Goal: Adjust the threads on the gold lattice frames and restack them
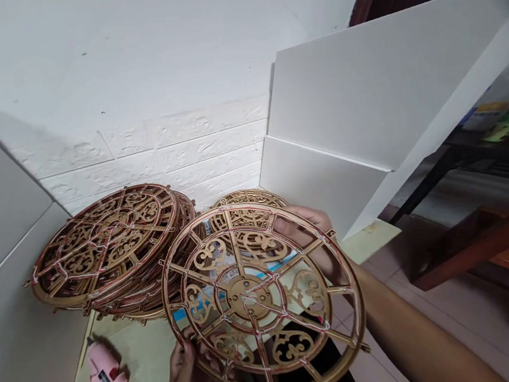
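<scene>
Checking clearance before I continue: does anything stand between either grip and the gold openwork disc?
Nothing visible does: the left grip holds the gold openwork disc at its lower-left rim, the right grip at its upper-right rim.

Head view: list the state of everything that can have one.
Round frame, held up, tilted
Left hand, gripping its lower left rim
Right hand, holding its far right rim
Left stack, piled unevenly
Far stack, partly hidden
Glue gun, lying down, not held

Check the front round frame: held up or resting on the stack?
Held up: left hand grips the round frame's lower-left rim, right hand its upper-right, apart from the stack.
</scene>
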A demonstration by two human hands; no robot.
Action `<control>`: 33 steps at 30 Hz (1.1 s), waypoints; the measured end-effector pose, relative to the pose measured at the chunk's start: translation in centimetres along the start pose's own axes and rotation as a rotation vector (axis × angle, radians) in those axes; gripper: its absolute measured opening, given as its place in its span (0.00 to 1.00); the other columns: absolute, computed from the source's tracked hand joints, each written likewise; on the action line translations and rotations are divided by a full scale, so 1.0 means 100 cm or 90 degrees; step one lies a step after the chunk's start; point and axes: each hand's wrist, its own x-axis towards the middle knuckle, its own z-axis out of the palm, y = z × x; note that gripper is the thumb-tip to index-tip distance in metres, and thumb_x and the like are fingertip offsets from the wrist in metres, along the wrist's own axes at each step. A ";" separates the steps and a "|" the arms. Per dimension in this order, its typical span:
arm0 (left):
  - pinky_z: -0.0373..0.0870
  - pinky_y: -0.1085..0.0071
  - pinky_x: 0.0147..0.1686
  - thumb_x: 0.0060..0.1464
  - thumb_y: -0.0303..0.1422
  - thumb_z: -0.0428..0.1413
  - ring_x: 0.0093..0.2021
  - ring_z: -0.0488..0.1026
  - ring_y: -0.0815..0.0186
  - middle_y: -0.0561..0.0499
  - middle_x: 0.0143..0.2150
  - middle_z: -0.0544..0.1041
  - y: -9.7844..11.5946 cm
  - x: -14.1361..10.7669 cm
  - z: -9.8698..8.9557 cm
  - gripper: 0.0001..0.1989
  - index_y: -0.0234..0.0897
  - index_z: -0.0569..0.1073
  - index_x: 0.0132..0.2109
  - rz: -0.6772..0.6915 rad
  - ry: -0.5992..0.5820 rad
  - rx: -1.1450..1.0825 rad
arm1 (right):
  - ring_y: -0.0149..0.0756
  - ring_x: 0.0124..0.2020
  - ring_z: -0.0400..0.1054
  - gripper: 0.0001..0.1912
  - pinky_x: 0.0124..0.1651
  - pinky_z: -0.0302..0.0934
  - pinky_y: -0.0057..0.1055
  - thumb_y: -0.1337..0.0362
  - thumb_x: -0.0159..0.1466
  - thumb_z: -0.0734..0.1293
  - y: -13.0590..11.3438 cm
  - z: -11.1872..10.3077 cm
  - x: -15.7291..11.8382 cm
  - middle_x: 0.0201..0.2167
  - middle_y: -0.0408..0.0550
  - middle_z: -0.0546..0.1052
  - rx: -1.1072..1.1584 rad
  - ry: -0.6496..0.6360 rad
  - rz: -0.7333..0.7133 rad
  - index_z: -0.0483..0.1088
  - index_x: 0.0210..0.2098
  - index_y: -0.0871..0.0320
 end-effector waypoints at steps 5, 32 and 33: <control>0.72 0.73 0.26 0.35 0.43 0.71 0.20 0.68 0.72 0.58 0.21 0.72 0.000 -0.001 -0.004 0.20 0.41 0.77 0.36 -0.012 -0.029 0.021 | 0.28 0.18 0.60 0.13 0.20 0.53 0.25 0.57 0.51 0.75 0.000 -0.001 -0.004 0.18 0.41 0.70 0.007 0.052 -0.029 0.70 0.24 0.57; 0.75 0.66 0.28 0.38 0.46 0.69 0.24 0.73 0.65 0.52 0.22 0.75 -0.005 0.001 -0.007 0.22 0.38 0.79 0.39 0.000 -0.088 0.093 | 0.33 0.23 0.67 0.20 0.27 0.62 0.28 0.45 0.55 0.71 0.010 -0.060 0.000 0.22 0.47 0.74 0.031 -0.110 0.155 0.75 0.28 0.58; 0.75 0.66 0.28 0.38 0.46 0.69 0.24 0.74 0.64 0.51 0.23 0.75 -0.005 0.001 -0.007 0.23 0.38 0.79 0.39 0.000 -0.089 0.097 | 0.32 0.23 0.67 0.19 0.27 0.62 0.28 0.46 0.55 0.71 0.009 -0.061 -0.001 0.22 0.47 0.74 0.026 -0.129 0.158 0.76 0.28 0.58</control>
